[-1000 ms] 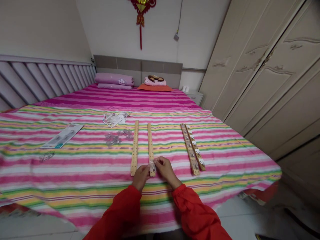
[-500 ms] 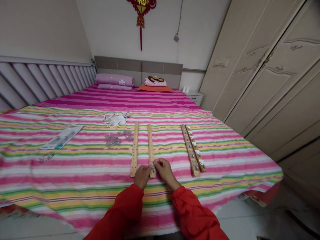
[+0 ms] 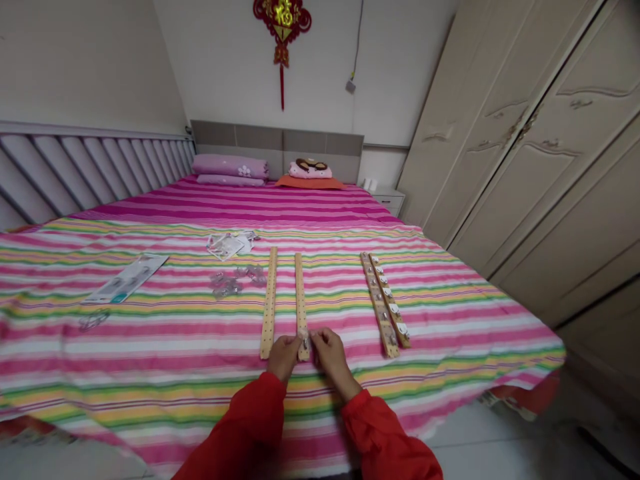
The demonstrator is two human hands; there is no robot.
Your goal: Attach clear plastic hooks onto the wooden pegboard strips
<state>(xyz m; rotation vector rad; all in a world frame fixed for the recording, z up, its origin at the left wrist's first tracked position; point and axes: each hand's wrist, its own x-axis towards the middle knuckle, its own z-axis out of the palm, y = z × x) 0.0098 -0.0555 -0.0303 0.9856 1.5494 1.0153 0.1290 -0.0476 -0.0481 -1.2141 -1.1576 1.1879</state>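
Note:
A pale wooden strip with rows of small holes [image 3: 300, 287] lies lengthwise in front of me. On its near end sits a small clear hook with a metal part [image 3: 305, 342]. From the left, my left hand [image 3: 284, 357] pinches the hook's edge against the wood. My right hand [image 3: 330, 353] is closed in a pinch at the strip's right edge, close beside the hook; what its fingertips hold, if anything, is too small to make out. A second holed wooden strip [image 3: 269, 300] lies parallel, just left of my left hand.
Two strips fitted with hooks lie to the right, one with clear hooks [image 3: 381, 310], one with white hooks [image 3: 394, 308]. Clear loose hooks [image 3: 227, 285], opened packaging [image 3: 227, 245], a long package [image 3: 127, 279] and thin wire-like pieces [image 3: 93, 319] lie left on the striped cloth [image 3: 175, 373].
My right hand's fingers have drawn slightly back from over the hook to the strip's right side. My left hand stays at the hook. The whole view has shifted slightly downward.

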